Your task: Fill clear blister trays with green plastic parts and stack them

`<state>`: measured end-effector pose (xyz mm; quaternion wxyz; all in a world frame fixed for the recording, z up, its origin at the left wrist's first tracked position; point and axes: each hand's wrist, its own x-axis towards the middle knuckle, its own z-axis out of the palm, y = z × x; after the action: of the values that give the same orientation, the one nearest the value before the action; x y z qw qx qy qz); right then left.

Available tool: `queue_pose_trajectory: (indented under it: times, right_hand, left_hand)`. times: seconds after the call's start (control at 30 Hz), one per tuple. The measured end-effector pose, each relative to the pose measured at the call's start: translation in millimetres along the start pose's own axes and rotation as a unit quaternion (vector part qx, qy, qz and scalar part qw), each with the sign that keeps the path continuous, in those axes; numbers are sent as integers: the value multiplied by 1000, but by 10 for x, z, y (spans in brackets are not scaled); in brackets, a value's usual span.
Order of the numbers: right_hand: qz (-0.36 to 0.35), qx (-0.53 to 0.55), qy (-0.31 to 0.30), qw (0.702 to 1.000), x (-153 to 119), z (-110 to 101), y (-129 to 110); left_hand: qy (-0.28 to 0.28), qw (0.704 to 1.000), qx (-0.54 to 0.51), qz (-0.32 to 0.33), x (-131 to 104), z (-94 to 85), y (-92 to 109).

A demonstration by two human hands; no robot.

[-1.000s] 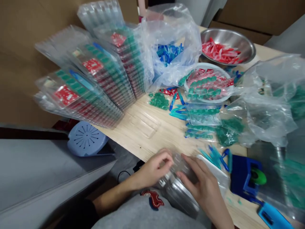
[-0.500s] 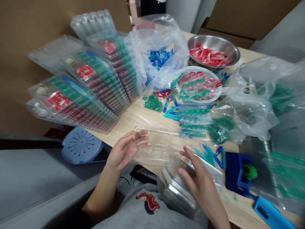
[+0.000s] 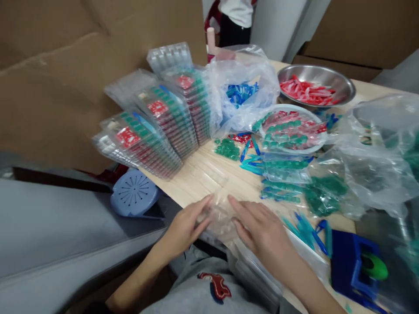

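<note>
A clear plastic blister tray [image 3: 221,220] lies between my hands at the table's near edge. My left hand [image 3: 186,227] grips its left side, thumb and fingers drawn together. On the opposite side, my right hand [image 3: 262,229] holds the tray with bent fingers and thumb. See-through plastic and blur hide the exact fingertip contact. More clear trays [image 3: 258,268] are stacked below my right hand, against my lap. Filled clear packs [image 3: 147,139] with green, red and blue pieces stand in leaning stacks at the left.
Green pieces [image 3: 227,149] and blue pens [image 3: 250,148] lie mid-table. Behind are a bag of blue pieces [image 3: 218,74], a steel bowl [image 3: 350,93] and a white bowl [image 3: 324,141]. A blue tape dispenser [image 3: 343,261] sits right; a blue stool [image 3: 134,192] stands left.
My hands, earlier open and apart around the clear tray, have come together on its sides. The view has swung, so the table's things appear farther right and lower.
</note>
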<state>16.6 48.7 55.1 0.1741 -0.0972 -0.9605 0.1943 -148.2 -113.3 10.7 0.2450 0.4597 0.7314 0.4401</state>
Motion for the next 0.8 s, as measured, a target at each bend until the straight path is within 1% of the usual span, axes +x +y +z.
queue_pose_trajectory:
  times: [0.03,0.07,0.1,0.17,0.2,0.23,0.27,0.33,0.37,0.47,0.57,0.63,0.7,0.73,0.8]
  right_hand:
    - [-16,-18,-14,1000,10,30,-22]
    - [-20,-31,-20,999,3,57,-32]
    - [-17,-39,-17,999,-20,79,-29]
    - [-1,-48,-3,999,-103,96,7]
    - [9,-54,5,998,-154,91,34]
    - [18,-63,14,998,-205,82,59]
    - [27,-70,23,997,-254,71,81]
    - [43,-76,28,996,-337,57,102]
    - [50,-74,28,996,-373,57,104]
    - [72,-67,19,995,-483,79,103]
    - [83,-71,3,994,-622,90,141]
    - [97,-75,-10,992,-709,78,173]
    - [124,-70,-10,990,-760,57,178]
    - [143,-61,-8,988,-768,47,164]
    - [179,-31,1,983,-747,35,103]
  left_hand:
    - [-22,999,-14,-43,-53,3,-54]
    - [-28,994,-23,-106,-97,-7,-129]
    - [-21,983,-23,-180,-132,-34,-222]
    - [12,947,-3,-322,-177,-127,-435]
    - [35,927,15,-373,-188,-183,-537]
    - [56,911,36,-407,-190,-234,-627]
    - [73,900,59,-426,-182,-275,-698]
    - [89,882,112,-448,-127,-301,-780]
    - [93,872,143,-459,-76,-283,-794]
    - [86,846,224,-477,136,-136,-782]
    - [67,836,266,-476,303,-4,-762]
    - [61,834,287,-467,326,4,-745]
    - [66,839,316,-438,303,-31,-709]
    - [71,847,332,-410,295,-45,-684]
    - [77,875,353,-322,328,-18,-636]
